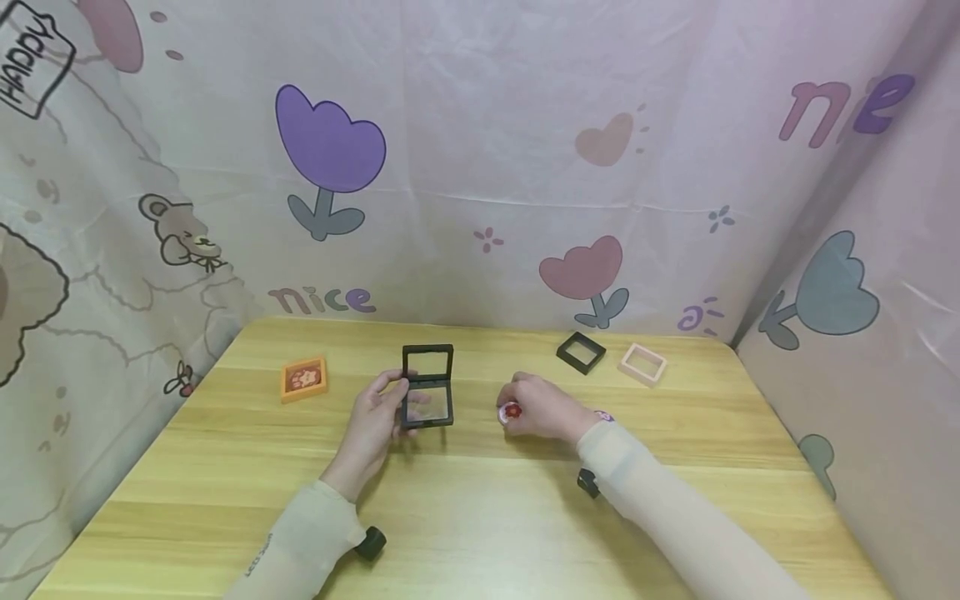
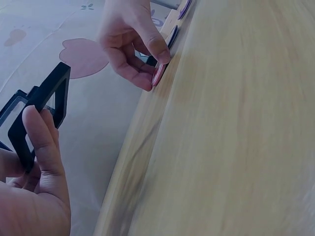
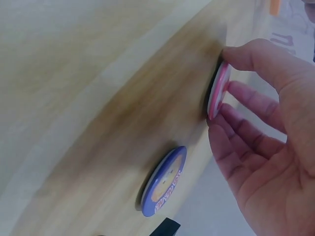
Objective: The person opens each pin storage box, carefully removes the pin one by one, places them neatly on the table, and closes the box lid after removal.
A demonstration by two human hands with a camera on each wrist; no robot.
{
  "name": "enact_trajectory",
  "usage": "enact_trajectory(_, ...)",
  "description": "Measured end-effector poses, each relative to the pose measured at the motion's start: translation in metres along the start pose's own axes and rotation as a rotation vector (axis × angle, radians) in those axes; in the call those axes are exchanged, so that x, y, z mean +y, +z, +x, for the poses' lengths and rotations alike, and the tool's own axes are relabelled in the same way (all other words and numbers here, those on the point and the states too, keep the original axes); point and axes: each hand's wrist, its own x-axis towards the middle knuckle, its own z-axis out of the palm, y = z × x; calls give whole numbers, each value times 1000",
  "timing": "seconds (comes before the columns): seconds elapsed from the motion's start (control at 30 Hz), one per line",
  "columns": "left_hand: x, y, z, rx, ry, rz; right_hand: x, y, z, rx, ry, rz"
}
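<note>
My left hand (image 1: 373,412) grips the left side of a black hinged display frame (image 1: 428,382), unfolded, with clear film in its windows. The frame is held up off the table, as the left wrist view also shows. To its right, my right hand (image 1: 546,406) pinches a round badge (image 1: 509,412) by its edge between thumb and fingertips. That badge has a pink rim and a red design, and is low at the tabletop in the right wrist view. A second round badge (image 3: 164,182), blue-rimmed, lies flat near the right wrist, partly hidden by it in the head view.
An orange frame (image 1: 303,380) with a picture inside lies at the left. Towards the back right lie a smaller-looking black frame (image 1: 581,352) and a pale pink frame (image 1: 642,364). Printed curtains (image 1: 465,167) stand behind the wooden table (image 1: 480,517) and along both sides.
</note>
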Motion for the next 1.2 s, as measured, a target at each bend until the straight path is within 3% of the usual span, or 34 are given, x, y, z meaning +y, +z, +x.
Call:
enact_trajectory(0.3, -1, 1, 0, -13, -1, -3, -1, 0, 4, -44, -12, 40)
enact_trajectory(0.73, -1, 5, 1, -38, -3, -15, -6, -8, 1, -33, -41, 87)
enact_trajectory(0.83, -1, 6, 0, -51, -7, -16, -9, -15, 2, -25, -40, 227)
enact_trajectory(0.93, 0, 8, -1, -67, -12, -12, -14, -22, 4, -27, -21, 442)
enact_trajectory(1.1, 1, 13, -2, -98, -8, -15, -25, -27, 8, -78, 39, 766)
enact_trajectory(1.2, 1, 17, -2, -109, 0, -14, -30, -27, 11, -110, 77, 899)
